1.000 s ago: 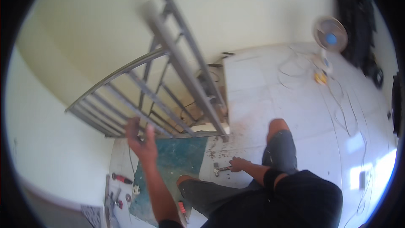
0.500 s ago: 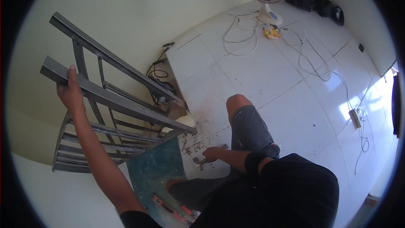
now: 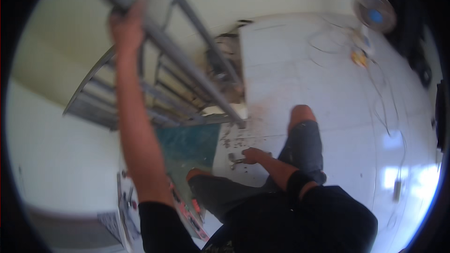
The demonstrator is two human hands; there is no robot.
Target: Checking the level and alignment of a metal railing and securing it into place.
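Observation:
My left hand [image 3: 127, 28] is closed around the upper part of a thick rail of a grey metal frame [image 3: 183, 63]. Slim bars cross the frame, which leans up from the floor at a slant; motion blurs its upper end. Down by the floor, beside my bent knee, my right hand [image 3: 254, 155] is wrapped around the handle of a hammer [image 3: 233, 161]. The hammer's head sticks out to the left of my fingers, over the white tiles. The frame's lower end [image 3: 241, 124] rests at the floor close to the hammer, among brown crumbs of debris [image 3: 234, 137].
A dark green panel [image 3: 190, 143] lies beyond my left knee. Red tools [image 3: 190, 213] lie below it. Cables and dark gear [image 3: 218, 61] sit behind the frame by the wall. A fan [image 3: 374, 16] stands far right, with loose cords and a power strip [image 3: 397, 190] on the tiles.
My view has turned, so the fan, floor and frame sit farther right in it. My left hand and the frame's upper end appear higher. Both grips are kept.

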